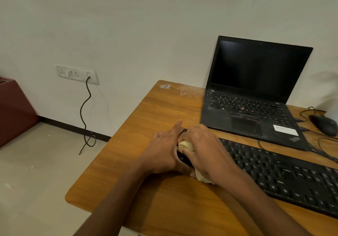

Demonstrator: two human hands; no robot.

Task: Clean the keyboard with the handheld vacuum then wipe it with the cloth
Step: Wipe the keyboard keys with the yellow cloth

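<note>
Now the wiping stage looks underway: the right hand [203,149] bunches the cloth [185,145] on the left end of the keyboard [285,177], near the table's left edge. Left hand [164,149], fingers straight, braces that end. No vacuum in view. Readable keys: "Ctrl", "Alt".
</note>
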